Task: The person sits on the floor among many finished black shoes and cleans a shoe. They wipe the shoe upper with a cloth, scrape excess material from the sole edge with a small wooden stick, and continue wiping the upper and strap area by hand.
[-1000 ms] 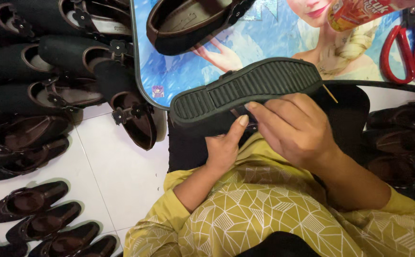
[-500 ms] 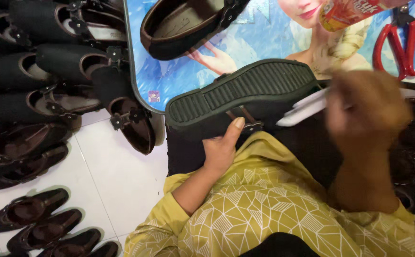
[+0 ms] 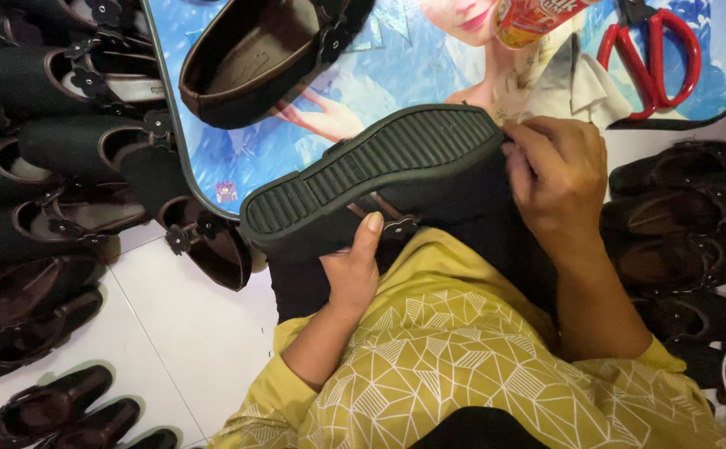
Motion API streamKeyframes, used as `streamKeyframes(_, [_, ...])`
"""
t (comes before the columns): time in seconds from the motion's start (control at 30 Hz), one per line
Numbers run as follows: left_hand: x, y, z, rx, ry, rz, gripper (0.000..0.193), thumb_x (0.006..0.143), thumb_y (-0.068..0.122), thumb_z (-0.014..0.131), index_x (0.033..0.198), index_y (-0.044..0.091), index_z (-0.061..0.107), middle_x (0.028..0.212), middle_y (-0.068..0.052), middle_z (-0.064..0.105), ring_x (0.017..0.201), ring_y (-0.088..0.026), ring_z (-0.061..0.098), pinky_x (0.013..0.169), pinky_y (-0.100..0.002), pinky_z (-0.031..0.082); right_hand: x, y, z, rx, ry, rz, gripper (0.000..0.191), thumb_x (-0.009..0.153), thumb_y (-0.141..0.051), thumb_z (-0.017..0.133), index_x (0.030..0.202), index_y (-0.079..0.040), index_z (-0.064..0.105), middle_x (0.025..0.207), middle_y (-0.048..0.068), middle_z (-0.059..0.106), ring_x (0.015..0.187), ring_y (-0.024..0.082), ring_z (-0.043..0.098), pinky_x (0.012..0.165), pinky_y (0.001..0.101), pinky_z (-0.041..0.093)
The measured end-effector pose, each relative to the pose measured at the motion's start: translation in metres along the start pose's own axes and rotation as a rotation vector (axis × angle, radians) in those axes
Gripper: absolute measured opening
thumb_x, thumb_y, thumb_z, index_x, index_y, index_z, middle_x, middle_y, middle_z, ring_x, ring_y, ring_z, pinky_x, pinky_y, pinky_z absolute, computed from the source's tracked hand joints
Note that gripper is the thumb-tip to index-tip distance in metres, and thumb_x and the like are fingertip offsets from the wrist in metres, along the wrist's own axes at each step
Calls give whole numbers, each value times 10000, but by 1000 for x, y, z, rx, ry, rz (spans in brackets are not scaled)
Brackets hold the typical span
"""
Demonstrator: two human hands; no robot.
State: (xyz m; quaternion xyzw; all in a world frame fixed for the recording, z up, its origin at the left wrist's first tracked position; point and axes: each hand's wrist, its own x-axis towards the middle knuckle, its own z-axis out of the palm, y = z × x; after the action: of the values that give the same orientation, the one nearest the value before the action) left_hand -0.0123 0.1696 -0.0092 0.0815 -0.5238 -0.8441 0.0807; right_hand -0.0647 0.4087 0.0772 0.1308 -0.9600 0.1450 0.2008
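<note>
A low tabletop (image 3: pixel 213 166) with a cartoon print sits across the lap, carrying a brown shoe (image 3: pixel 255 62), red scissors (image 3: pixel 654 46) and a cloth (image 3: pixel 575 83) within reach. Rows of finished shoes (image 3: pixel 39 158) line the floor. A dark shoe (image 3: pixel 380 179) is held sole-up over the lap: left hand (image 3: pixel 355 270) closed under its side, right hand (image 3: pixel 558 179) gripping its heel end, steadying it.
</note>
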Motion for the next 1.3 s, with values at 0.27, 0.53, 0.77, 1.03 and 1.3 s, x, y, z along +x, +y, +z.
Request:
streamKeyframes(0.27, [-1, -7, -3, 20, 0, -7, 287, 997, 39, 721, 1267, -7, 635, 1229, -55, 667, 1127, -147, 622, 1047, -328, 500, 5, 20, 5, 584, 247, 478, 78, 1122, -43, 617, 1194, -47, 649, 1055, 43, 615, 951, 137, 557, 856, 258, 455])
streamKeyframes(0.53, [1, -8, 1, -33, 13, -70, 288, 969, 32, 718, 1244, 9, 637, 1211, -42, 677, 1104, -135, 635, 1016, -313, 514, 24, -6, -4, 179, 208, 173, 162, 1104, 57, 659, 1251, -3, 693, 1215, 124, 671, 1121, 244, 646, 999, 392, 464])
streamKeyframes(0.77, [0, -4, 2, -60, -21, -31, 279, 995, 34, 709, 1259, 6, 623, 1220, -36, 658, 1116, -126, 617, 1021, -305, 504, 44, -21, -27, -152, 416, -141, 280, 1014, 143, 652, 1261, 14, 674, 1415, 235, 529, 1305, 357, 564, 1046, 406, 546])
streamKeyframes(1.03, [0, -1, 5, -46, -23, -40, 250, 997, 31, 703, 1235, 15, 628, 1200, -37, 663, 1103, -135, 625, 1008, -315, 510, 26, -73, -38, 259, 93, -10, 261, 890, 120, 727, 1139, 40, 709, 969, 168, 693, 857, 317, 671, 821, 403, 536])
streamKeyframes(1.3, [1, 0, 6, -50, -31, -54, 253, 995, 20, 691, 1241, 11, 635, 1195, -35, 674, 1098, -127, 629, 1012, -312, 516, 8, -102, -20, 523, -40, 84, 202, 939, 72, 746, 1114, -28, 731, 957, 109, 670, 773, 178, 633, 638, 274, 483])
